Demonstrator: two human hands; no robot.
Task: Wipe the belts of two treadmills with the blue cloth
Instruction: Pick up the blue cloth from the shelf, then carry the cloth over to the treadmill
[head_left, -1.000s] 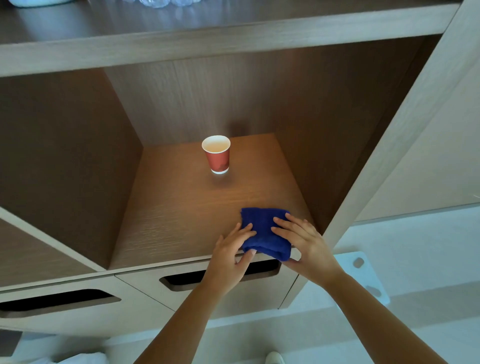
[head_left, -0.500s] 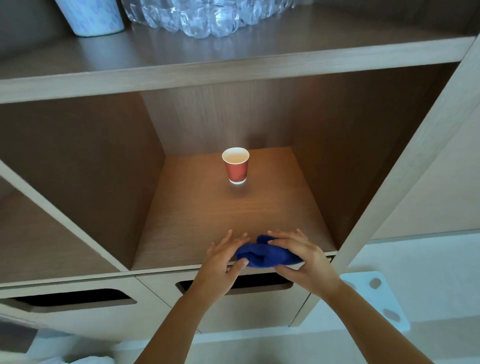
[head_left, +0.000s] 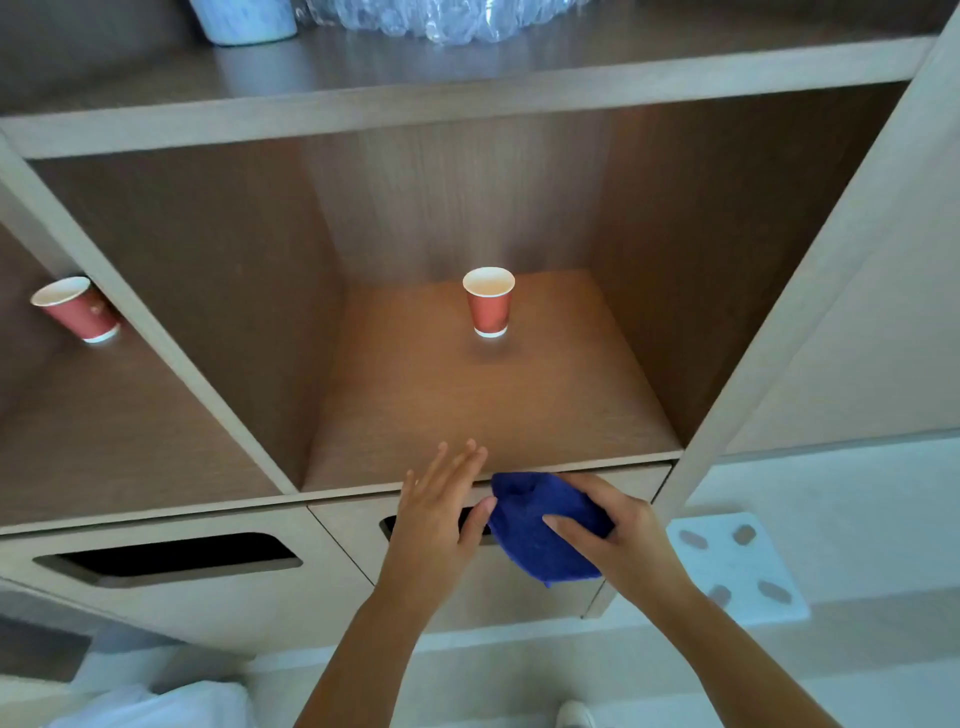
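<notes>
Fingers of the right hand are curling round the crumpled blue fabric cloth, thumb lying across its front, gripping it bunched so nothing is trailing. That cloth is hanging clear of the wooden shelf cubby, just in front of the pale drawer front below its near edge. Over on the left hand, the fingers are stretching out straight and spread, holding nothing, with the thumb just touching the cloth's left edge. I'd say it is steadying the bundle while the right takes charge.

Far back in the cubby, a red paper cup with a white rim is standing upright, well apart from both hands. A second red paper cup is sitting in the cubby to the left. On the floor at right, a white square bathroom scale is lying flat. No treadmill is showing, so wiping is not yet under way. No readable writing or brand is showing anywhere.
</notes>
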